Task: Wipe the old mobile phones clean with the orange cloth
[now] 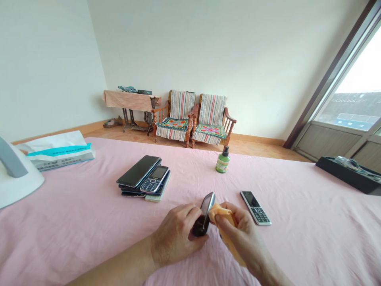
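Observation:
My left hand (178, 232) is closed round the lower part of a dark mobile phone (207, 204), which it holds tilted over the pink cloth. Pinched in my right hand (245, 228) is a folded yellow cloth (228, 234), pressed against the phone's right edge. To the right lies a silver-rimmed keypad phone (256, 208), face up. A stack of phones (138, 171) sits to the left, with a dark keypad phone (154, 179) on top at its right side. Beyond my hands a green bottle (222, 162) with a black cap stands upright.
A pink sheet (190, 167) covers the surface. At the left are a tissue pack (62, 153) and a white-grey object (18, 174), partly cut off. A black box (348, 174) holding clear plastic lies at the right. Two wooden chairs (190, 115) stand by the far wall.

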`<state>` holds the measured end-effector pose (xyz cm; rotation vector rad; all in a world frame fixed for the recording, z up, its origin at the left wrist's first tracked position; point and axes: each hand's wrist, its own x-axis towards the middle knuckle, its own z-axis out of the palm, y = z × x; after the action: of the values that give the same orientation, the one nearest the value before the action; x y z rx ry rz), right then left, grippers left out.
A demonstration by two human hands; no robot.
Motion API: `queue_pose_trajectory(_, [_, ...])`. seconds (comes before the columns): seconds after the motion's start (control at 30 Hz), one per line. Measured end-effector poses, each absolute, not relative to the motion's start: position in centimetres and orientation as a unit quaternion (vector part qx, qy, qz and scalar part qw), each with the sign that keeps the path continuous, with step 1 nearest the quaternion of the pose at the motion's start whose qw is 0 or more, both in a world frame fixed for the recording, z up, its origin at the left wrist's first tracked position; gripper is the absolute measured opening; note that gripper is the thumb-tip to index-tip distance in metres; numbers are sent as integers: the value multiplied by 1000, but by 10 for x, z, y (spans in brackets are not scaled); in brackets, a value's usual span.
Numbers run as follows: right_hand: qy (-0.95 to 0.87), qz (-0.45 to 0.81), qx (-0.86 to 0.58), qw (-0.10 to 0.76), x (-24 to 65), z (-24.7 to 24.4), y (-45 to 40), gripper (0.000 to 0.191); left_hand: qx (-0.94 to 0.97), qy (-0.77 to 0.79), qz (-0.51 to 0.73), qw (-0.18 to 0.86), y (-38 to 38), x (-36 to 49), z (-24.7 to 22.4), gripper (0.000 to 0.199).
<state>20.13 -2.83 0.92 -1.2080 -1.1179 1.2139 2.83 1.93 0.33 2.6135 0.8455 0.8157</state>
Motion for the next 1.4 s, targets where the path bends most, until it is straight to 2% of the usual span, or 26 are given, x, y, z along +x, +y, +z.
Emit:
queue_pose_trajectory(0.07, [-491,462,-515,529,202,9,-27,28,901,301,291,112,19,28,1,17])
queue_pose_trajectory(0.23, [-561,253,-576,538,208,5,-18,22,898,294,316,89,19,26,-1,14])
queue_pose_trajectory(0.37, [-584,190,-577,539,212,-3,-9,17,901,285,316,88,19,22,-4,17])
queue_pose_trajectory(0.5, [-605,163,-570,532,212,-7,-5,13,905,280,311,83,19,20,-6,17])
queue_pose_trajectory(0.67, [-663,155,-513,522,197,-5,-18,28,902,270,326,89,19,20,-7,17])
queue_pose_trajectory(0.8, [-712,155,-467,501,184,-3,-31,32,900,266,329,106,18,20,-7,11])
queue_pose_trajectory(1.03, [-683,114,-529,491,202,-4,-20,32,902,274,320,96,19,20,-9,15])
queue_pose_trajectory(1.27, [-728,151,-470,476,196,-3,-31,36,902,268,319,112,20,20,-7,12])
queue_pose_trajectory(1.4, [-701,140,-504,485,197,-2,-27,35,900,262,327,116,20,20,-5,14])
